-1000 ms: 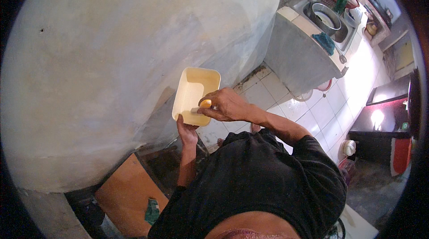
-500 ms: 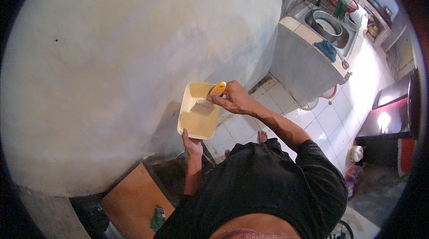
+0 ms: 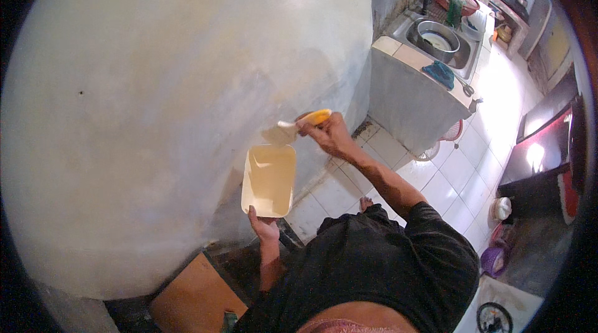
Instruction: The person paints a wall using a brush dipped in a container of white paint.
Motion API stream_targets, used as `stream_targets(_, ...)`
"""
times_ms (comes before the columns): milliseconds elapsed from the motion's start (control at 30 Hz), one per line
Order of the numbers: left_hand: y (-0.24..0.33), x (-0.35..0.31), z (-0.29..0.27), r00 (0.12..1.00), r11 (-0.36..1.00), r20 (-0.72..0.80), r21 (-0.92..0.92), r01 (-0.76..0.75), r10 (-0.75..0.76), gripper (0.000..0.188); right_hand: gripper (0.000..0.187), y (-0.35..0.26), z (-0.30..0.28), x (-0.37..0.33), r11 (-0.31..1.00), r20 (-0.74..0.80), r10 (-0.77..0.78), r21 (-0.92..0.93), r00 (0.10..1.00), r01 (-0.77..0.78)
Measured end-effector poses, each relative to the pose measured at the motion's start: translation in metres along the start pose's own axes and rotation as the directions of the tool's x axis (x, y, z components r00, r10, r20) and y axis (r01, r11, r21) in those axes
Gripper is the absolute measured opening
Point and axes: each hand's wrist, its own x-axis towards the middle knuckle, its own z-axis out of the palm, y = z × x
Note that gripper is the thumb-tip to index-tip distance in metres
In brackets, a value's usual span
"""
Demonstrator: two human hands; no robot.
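Head view, likely brush (image 3: pixel 286 125), blurred, tub (image 3: pixel 269 177) half-hiding left fingers (image 3: pixel 252 213)

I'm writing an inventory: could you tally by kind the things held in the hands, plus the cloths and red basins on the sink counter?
Tubs: 1, cream rectangular plastic tub, in the left hand
Tools: 1, yellow-handled flat-ended tool, in the right hand
Cloths: 1, crumpled blue cloth
Red basins: 1, round red basin
Total: 4
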Motion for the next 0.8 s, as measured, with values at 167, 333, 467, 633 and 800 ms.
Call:
stream_targets(167, 0.004, -0.001, -0.012, 0.998, 0.998, 0.004, 0.022, -0.062, 0.062, 0.058, 0.027, -0.005, -0.024, 0.019, 0.993, -0.083, 0.098, 0.077, 0.992, -0.092)
stream_targets(333, 0.001, -0.003, 0.001, 0.996, 0.999, -0.075, 0.026, -0.035, 0.037, 0.057, 0.025, -0.018, -0.018, 0.011, 0.962, -0.02, 0.215, 0.175, 0.976, -0.208)
stream_targets(467, 0.003, -0.008, 0.015, 0.998, 1.0, -0.057, 0.025, 0.013, -0.012, 0.057, 0.025, -0.019, 0.004, -0.008, 0.923, 0.098, 0.24, 0.286, 0.966, -0.258)
stream_targets(633, -0.004, -0.007, 0.018, 0.994, 0.998, -0.1, -0.026, -0.052, 0.049, 0.058, 0.025, 0.001, 0.02, -0.033, 0.876, -0.014, 0.389, 0.315, 0.921, -0.366)
stream_targets(800, -0.004, -0.001, -0.021, 0.998, 0.998, -0.047, -0.046, -0.051, 0.049, 0.066, 0.024, 0.016, 0.01, -0.037, 0.877, -0.382, 0.431, 0.39, 0.817, -0.281)
